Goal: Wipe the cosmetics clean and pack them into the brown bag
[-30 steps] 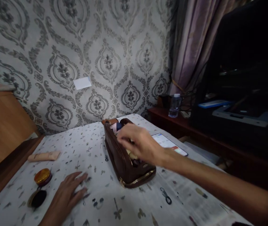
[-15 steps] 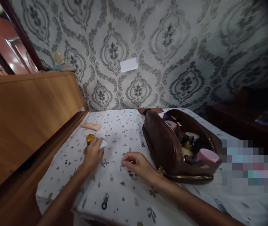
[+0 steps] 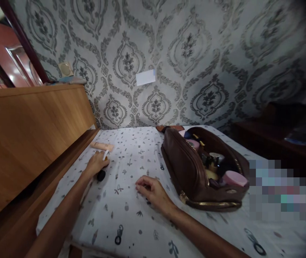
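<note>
The left hand (image 3: pixel 96 164) pinches a small white piece (image 3: pixel 105 154) at the desk's (image 3: pixel 131 218) left, while the right hand (image 3: pixel 150 188) lies curled shut near the brown pouch (image 3: pixel 185 166).

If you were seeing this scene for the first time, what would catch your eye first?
The open brown pouch, crammed with cosmetics, sits right of centre on the patterned cloth. The left hand rests near the cloth's left edge, right beside a small dark round tin, with a peach tube just beyond it. The right hand lies curled on the cloth, left of the pouch.
</note>
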Demonstrator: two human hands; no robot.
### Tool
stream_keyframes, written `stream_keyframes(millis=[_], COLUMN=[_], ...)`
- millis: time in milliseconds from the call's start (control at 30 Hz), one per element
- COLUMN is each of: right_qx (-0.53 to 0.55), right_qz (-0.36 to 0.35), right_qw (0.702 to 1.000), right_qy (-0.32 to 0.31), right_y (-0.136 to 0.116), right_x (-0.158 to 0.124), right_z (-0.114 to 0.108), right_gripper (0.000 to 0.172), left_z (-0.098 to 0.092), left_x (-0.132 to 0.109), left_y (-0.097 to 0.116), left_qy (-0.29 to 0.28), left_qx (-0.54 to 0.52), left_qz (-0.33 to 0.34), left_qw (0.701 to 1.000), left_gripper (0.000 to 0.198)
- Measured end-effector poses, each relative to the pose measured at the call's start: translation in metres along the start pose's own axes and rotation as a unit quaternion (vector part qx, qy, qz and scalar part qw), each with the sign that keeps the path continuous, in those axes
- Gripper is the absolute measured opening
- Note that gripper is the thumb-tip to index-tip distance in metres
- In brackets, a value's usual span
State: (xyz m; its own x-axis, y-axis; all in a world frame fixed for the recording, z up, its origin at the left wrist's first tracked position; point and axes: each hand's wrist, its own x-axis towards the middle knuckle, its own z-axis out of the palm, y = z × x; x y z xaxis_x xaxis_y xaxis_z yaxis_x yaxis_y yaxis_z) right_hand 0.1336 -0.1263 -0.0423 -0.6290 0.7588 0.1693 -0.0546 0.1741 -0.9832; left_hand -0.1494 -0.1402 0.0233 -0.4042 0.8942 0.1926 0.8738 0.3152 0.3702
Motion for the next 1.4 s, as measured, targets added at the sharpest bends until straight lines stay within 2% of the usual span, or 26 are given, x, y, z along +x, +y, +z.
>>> stream_keyframes(millis=[67, 133, 200, 233, 267, 333, 400, 533, 600, 633, 700, 767, 833, 900, 1000, 1067, 1233, 1400], right_qx=[0.017, 0.062, 0.140, 0.185, 0.226, 0.279, 0.289, 0.258, 0.240, 0.231, 0.213, 0.184, 0.153, 0.134, 0.108, 0.076, 0.030, 0.060], right_qz=[-0.001, 0.016, 0.045, 0.055, 0.061, 0.063, 0.065, 0.068, 0.069, 0.068, 0.063, 0.051, 0.039, 0.032, 0.028, 0.023, 0.006, -0.011], right_qw=[1.000, 0.998, 0.989, 0.981, 0.972, 0.958, 0.955, 0.963, 0.967, 0.969, 0.973, 0.979, 0.986, 0.989, 0.993, 0.996, 0.999, 0.998], right_qy=[0.013, 0.026, 0.028, 0.022, 0.011, -0.003, 0.007, 0.049, 0.058, 0.061, 0.068, 0.066, 0.058, 0.049, 0.038, 0.031, 0.016, -0.003], right_y=[0.001, 0.002, 0.001, 0.000, -0.001, -0.005, -0.007, -0.005, -0.002, -0.001, 0.001, 0.003, 0.005, 0.006, 0.007, 0.006, 0.002, -0.001], right_x=[0.000, 0.001, 0.001, 0.001, 0.001, 0.001, 0.002, 0.004, 0.005, 0.005, 0.006, 0.007, 0.009, 0.010, 0.008, 0.005, -0.003, -0.003], right_z=[0.000, 0.000, 0.000, 0.000, -0.001, -0.003, -0.006, -0.012, -0.013, -0.013, -0.014, -0.014, -0.014, -0.014, -0.012, -0.010, -0.008, -0.008], right_gripper=[0.019, 0.038, 0.060, 0.067, 0.070, 0.068, 0.064, 0.059, 0.057, 0.055, 0.050, 0.045, 0.042, 0.043, 0.044, 0.044, 0.045, 0.045], left_z=[-0.003, -0.002, 0.005, 0.010, 0.016, 0.028, 0.038, 0.051, 0.052, 0.052, 0.052, 0.054, 0.056, 0.058, 0.058, 0.057, 0.058, 0.058], left_x=[-0.007, -0.021, -0.039, -0.049, -0.057, -0.069, -0.073, -0.068, -0.068, -0.069, -0.073, -0.077, -0.080, -0.080, -0.080, -0.080, -0.076, -0.073], left_y=[0.013, 0.032, 0.054, 0.066, 0.076, 0.092, 0.100, 0.094, 0.088, 0.085, 0.082, 0.081, 0.083, 0.086, 0.091, 0.093, 0.090, 0.084], left_qy=[-0.001, -0.021, -0.068, -0.100, -0.142, -0.178, -0.153, -0.030, 0.039, 0.066, 0.095, 0.088, 0.072, 0.052, 0.000, -0.039, -0.097, -0.130], left_qx=[-0.046, -0.099, -0.168, -0.214, -0.286, -0.368, -0.401, -0.413, -0.392, -0.372, -0.314, -0.247, -0.209, -0.204, -0.234, -0.268, -0.341, -0.362], left_qz=[0.029, 0.064, 0.096, 0.111, 0.123, 0.150, 0.161, 0.090, 0.085, 0.119, 0.245, 0.371, 0.426, 0.407, 0.316, 0.256, 0.120, 0.014], left_qw=[0.999, 0.993, 0.979, 0.966, 0.940, 0.900, 0.889, 0.906, 0.915, 0.918, 0.912, 0.891, 0.877, 0.889, 0.919, 0.928, 0.927, 0.923], left_gripper=[0.016, 0.024, 0.035, 0.038, 0.038, 0.036, 0.033, 0.042, 0.044, 0.041, 0.030, 0.020, 0.020, 0.022, 0.024, 0.027, 0.031, 0.041])
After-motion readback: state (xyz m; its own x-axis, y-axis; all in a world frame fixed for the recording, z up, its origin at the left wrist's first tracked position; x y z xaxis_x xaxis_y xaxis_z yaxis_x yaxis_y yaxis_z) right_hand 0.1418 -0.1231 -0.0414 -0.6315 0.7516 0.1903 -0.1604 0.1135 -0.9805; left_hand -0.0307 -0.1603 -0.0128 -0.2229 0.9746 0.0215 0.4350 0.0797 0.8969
